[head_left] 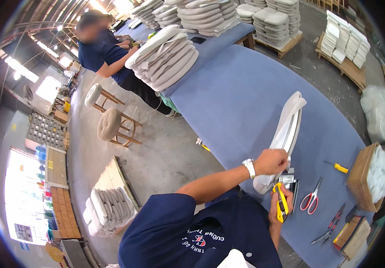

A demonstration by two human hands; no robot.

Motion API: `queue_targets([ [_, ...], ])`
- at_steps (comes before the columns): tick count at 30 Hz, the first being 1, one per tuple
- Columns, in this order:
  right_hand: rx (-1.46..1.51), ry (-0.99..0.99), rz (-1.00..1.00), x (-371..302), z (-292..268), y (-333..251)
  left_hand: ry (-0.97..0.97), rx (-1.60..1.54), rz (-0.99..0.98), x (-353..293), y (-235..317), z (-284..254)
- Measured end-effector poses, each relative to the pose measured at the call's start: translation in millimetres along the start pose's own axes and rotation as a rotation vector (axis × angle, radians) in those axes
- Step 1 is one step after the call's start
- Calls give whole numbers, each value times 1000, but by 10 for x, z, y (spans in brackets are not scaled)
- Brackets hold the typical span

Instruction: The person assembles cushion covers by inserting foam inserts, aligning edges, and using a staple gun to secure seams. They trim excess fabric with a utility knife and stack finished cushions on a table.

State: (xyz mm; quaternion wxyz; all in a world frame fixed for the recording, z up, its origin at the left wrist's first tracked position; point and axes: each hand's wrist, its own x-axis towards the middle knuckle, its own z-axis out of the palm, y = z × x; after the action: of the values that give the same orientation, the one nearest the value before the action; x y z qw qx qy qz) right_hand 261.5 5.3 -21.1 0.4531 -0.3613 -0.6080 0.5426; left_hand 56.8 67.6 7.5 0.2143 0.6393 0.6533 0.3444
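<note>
On the blue-topped table (241,85), a pale seat pad (290,120) stands on its edge, its light fabric and white underside showing. My left hand (272,161), with a white band on the wrist, is closed against the pad near its lower end; what its fingers pinch is hidden. My right hand (274,210) grips a staple gun (283,203) with a yellow-and-black handle and silver head. The gun's head is close to the pad's lower end, just below my left hand. Red-handled scissors (310,201) lie to the right of the gun.
A yellow screwdriver (339,167), pliers (335,219) and a box of white stuffing (371,176) are at the right. Stacked pads (163,58) stand at the table's far left. Beyond them a co-worker (107,53) works. Two stools (110,123) stand on the floor.
</note>
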Motion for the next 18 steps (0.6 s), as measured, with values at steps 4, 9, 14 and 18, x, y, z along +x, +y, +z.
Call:
queue_targets([
  [4, -16, -1, -34, 52, -16, -9, -15, 11, 188, -16, 262, 18],
  [9, -15, 31, 2, 37, 59, -160, -4, -109, 25, 81, 25, 95],
  [14, -51, 60, 34, 13, -1, -44, -22, -177, -20, 174, -188, 281],
  [18, -195, 80, -110, 37, 64, -146, -9, -280, -82, 123, -207, 207],
])
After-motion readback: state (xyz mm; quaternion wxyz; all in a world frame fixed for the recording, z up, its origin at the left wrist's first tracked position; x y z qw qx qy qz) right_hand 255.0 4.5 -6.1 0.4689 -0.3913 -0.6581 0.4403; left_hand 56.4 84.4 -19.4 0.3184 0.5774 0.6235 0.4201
